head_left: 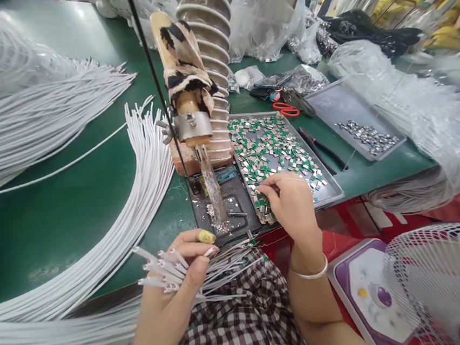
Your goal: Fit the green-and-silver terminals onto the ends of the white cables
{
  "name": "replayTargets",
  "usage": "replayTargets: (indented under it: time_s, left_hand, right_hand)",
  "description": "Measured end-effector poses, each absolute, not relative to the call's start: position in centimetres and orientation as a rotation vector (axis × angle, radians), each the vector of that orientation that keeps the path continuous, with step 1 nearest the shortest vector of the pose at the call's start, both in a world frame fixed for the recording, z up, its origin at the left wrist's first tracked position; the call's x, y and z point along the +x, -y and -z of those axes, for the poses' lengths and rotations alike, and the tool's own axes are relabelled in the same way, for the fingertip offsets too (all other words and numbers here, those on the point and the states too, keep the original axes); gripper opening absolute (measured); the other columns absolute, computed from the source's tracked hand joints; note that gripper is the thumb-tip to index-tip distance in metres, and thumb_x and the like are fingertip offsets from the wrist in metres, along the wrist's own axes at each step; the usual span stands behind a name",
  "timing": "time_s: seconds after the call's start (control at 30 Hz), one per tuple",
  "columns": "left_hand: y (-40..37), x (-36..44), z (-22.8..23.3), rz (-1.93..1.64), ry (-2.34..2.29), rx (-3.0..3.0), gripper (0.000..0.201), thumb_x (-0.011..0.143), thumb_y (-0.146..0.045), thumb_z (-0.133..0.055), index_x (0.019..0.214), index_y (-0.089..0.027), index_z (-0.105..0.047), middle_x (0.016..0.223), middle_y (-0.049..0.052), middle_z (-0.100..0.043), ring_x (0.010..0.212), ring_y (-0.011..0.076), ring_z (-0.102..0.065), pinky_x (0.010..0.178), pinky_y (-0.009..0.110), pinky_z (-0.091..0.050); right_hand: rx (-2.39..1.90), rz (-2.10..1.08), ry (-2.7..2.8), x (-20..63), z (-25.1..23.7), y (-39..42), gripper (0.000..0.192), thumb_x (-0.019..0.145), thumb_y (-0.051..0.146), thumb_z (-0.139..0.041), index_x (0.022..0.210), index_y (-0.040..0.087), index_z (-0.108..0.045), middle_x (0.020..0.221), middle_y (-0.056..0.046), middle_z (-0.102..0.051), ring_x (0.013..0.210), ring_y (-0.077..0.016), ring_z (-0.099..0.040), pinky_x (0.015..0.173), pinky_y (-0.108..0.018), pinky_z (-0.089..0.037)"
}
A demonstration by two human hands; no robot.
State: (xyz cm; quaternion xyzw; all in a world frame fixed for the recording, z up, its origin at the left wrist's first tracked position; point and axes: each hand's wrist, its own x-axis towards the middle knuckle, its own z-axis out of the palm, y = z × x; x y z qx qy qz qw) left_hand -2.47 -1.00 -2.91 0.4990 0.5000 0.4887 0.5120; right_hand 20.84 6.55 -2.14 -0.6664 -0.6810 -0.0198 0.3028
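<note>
The left hand (171,286) is clenched around a bunch of thin white wires (161,266), whose ends fan out past its fingers to its left and right; too many overlap to count. The right hand (292,204) rests on the near corner of a metal tray (333,187), its fingertips pinched on something too small to make out among the small green-and-silver parts (272,147), far too many to count, that cover the tray beyond it. Between the two hands, just beyond the left thumb, stands one soldering iron (210,180), tip down over a dark base plate (233,204), its handle wrapped in patterned cloth; it blocks the straight way from one hand to the other. The near edge of the green table (56,222) runs just under both hands, with little free room there. Left of the left hand, long white cables (135,203) sweep in a curve across the table. Beyond the right hand lie one pair of red-handled scissors (287,108), dark pliers (321,150) and a second tray (341,102) with a small heap of metal bits. Right of that wrist stands one white fan (443,276).
</note>
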Motion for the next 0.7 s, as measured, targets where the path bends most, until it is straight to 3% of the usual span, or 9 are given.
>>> replayTargets:
  time_s: [0.1, 0.2, 0.33, 0.43, 0.7]
  left_hand:
    - [1.0, -2.1, 2.6, -1.156, -1.169, 1.194, 0.018, 0.094, -0.037, -0.065, 0.09, -0.022, -0.075, 0.106, 0.012, -0.072, 0.09, 0.0249, -0.068, 0.073, 0.037, -0.057]
    - [0.7, -1.4, 1.9, -1.141, -1.114, 1.234, 0.018, 0.096, -0.033, -0.062, 0.087, -0.022, -0.073, 0.1, 0.009, -0.074, 0.095, 0.0243, -0.069, 0.085, 0.037, -0.056]
    - [-0.1, -0.4, 1.2, -1.162, -1.14, 1.285, 0.018, 0.095, -0.027, -0.063, 0.08, -0.02, -0.07, 0.091, 0.006, -0.074, 0.086, 0.0208, -0.069, 0.078, 0.031, -0.054]
    - [-0.5, -0.1, 1.2, -1.175, -1.169, 1.29, 0.018, 0.094, -0.023, -0.063, 0.078, -0.02, -0.07, 0.089, 0.003, -0.073, 0.083, 0.0178, -0.067, 0.076, 0.027, -0.052]
    - [-0.5, 0.1, 1.3, -1.184, -1.168, 1.285, 0.016, 0.094, -0.02, -0.064, 0.081, -0.022, -0.073, 0.094, 0.002, -0.077, 0.088, 0.0171, -0.071, 0.08, 0.026, -0.054]
  right_hand:
    - [-1.758, 0.074, 1.705, 20.8, 1.9, -5.8, 0.03, 0.098, 0.035, -0.058, 0.074, 0.02, -0.067, 0.073, -0.007, -0.074, 0.07, -0.0244, -0.065, 0.067, -0.036, -0.044]
    - [-1.631, -0.098, 1.563, 19.4, 1.3, -4.3, 0.021, 0.099, 0.031, -0.055, 0.083, 0.02, -0.064, 0.067, 0.0, -0.07, 0.056, -0.0163, -0.061, 0.057, -0.03, -0.045]
    - [-1.286, -0.45, 1.361, 16.7, 0.2, -1.9, 0.01, 0.086, 0.016, -0.071, 0.079, 0.023, -0.068, 0.068, 0.003, -0.069, 0.058, -0.0122, -0.063, 0.053, -0.024, -0.05]
    - [-1.205, -0.646, 1.397, 15.7, 0.0, -0.9, 0.016, 0.087, 0.011, -0.068, 0.089, 0.024, -0.075, 0.074, 0.002, -0.074, 0.057, -0.0118, -0.065, 0.052, -0.024, -0.053]
    - [-1.226, -0.503, 1.397, 15.0, 0.8, -0.6, 0.018, 0.088, 0.011, -0.068, 0.089, 0.026, -0.078, 0.074, 0.003, -0.078, 0.063, -0.0136, -0.071, 0.062, -0.027, -0.06]
